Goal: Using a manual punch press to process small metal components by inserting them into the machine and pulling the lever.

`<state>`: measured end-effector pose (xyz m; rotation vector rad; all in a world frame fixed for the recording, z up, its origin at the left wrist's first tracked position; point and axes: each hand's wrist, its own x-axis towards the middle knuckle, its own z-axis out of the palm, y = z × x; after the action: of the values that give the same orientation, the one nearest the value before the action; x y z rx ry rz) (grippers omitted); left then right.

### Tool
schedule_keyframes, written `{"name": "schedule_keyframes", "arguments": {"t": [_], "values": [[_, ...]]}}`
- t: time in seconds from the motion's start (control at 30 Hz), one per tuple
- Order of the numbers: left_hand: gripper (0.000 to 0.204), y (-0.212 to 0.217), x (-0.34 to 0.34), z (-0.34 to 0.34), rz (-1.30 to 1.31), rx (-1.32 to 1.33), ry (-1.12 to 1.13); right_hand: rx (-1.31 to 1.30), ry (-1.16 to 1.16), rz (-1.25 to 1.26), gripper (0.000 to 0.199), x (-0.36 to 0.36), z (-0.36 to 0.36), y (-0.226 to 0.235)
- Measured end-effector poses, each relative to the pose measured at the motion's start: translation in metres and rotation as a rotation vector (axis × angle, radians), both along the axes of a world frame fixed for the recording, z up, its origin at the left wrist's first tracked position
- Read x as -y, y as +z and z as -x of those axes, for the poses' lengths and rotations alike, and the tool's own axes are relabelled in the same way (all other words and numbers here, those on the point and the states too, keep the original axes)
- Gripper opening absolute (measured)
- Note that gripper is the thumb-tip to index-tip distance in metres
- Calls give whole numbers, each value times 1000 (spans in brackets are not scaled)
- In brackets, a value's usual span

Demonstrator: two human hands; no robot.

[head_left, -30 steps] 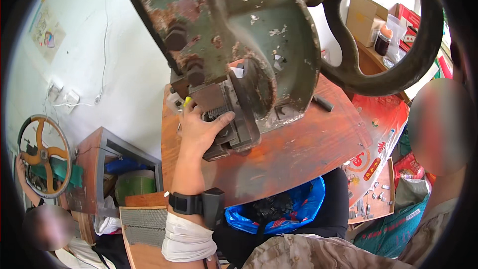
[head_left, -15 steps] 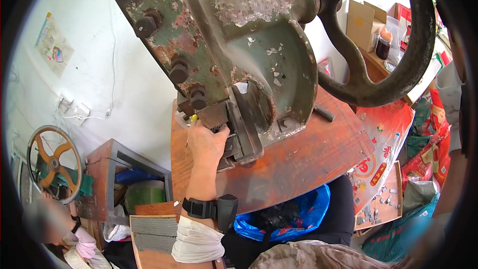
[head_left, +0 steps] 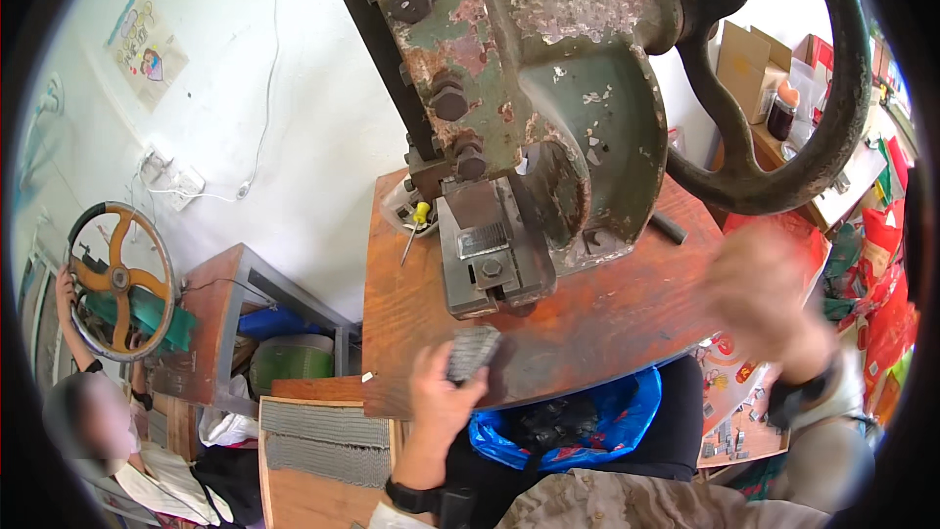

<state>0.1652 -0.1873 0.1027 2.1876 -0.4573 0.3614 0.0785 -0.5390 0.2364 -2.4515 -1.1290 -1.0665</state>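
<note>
My left hand (head_left: 443, 407) is closed on a small grey ridged metal piece (head_left: 473, 353), held above the front edge of the brown wooden table (head_left: 578, 343). Smeared by motion, my right hand (head_left: 769, 299) is over the table's right side, beneath the big handwheel (head_left: 759, 181); its fingers cannot be made out. Ahead of me stands a worn green hand press (head_left: 607, 127). On the die block (head_left: 490, 274) at its base lies a similar ridged grey piece (head_left: 484, 239). A yellow-handled screwdriver (head_left: 421, 212) leans in a small container left of the die.
A blue plastic bag (head_left: 641, 411) with dark contents hangs at my lap. Rows of grey ridged parts lie on a wooden board (head_left: 318, 495) at lower left. Another person (head_left: 93, 421) grips a second handwheel (head_left: 119, 277). Small metal pieces lie on a tray (head_left: 749, 431) at right.
My left hand has come back from the die toward me and now holds the ridged piece. My right hand has moved inward from the right edge. The whole view has shifted.
</note>
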Motion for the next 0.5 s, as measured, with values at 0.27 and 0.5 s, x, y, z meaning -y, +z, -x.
{"name": "schedule_keyframes", "arguments": {"t": [0.27, 0.5], "values": [[75, -22, 45, 8, -112, 57, -96, -416, -298, 62, 77, -136, -32, -125], [90, -20, 41, 9, 34, -124, -32, -417, -324, 111, 69, -133, -53, -130]]}}
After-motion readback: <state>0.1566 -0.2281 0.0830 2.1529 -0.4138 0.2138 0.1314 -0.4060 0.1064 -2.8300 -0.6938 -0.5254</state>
